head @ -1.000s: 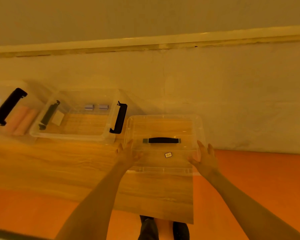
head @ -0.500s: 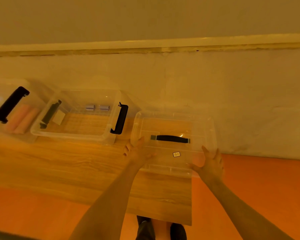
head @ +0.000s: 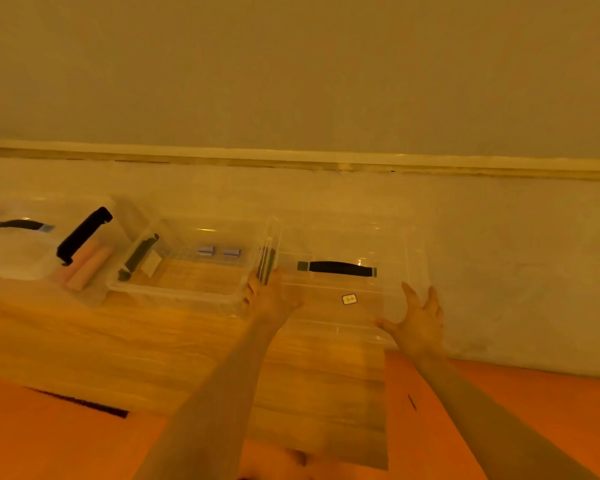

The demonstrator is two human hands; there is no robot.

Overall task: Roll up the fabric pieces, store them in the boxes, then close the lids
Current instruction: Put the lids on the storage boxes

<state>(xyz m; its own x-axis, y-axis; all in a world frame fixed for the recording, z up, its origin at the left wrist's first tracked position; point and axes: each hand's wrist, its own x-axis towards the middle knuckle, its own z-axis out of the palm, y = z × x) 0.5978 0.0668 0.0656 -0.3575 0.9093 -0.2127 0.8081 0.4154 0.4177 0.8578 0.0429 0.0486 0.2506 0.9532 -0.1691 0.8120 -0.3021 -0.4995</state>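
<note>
A clear plastic box [head: 347, 306] with a black handle [head: 340, 269] on its lid sits at the right end of the wooden board. My left hand [head: 269, 296] grips its left edge with curled fingers. My right hand [head: 418, 320] rests against its right front corner, fingers straight and spread. Touching its left side, an open clear box [head: 184, 289] holds two small grey rolls [head: 219, 251]. Further left, another clear box [head: 84, 289] with a black handle [head: 84, 233] holds pink fabric rolls [head: 87, 266].
The boxes stand in a row on a wooden board [head: 153, 348] laid over an orange floor [head: 49, 438], close to a pale wall [head: 499, 254]. A further clear lid with a dark handle [head: 20, 224] lies at the far left.
Both hands have moved the lidded box a little further toward the wall, against the open box. My left hand has shifted from its front left corner up to its left edge.
</note>
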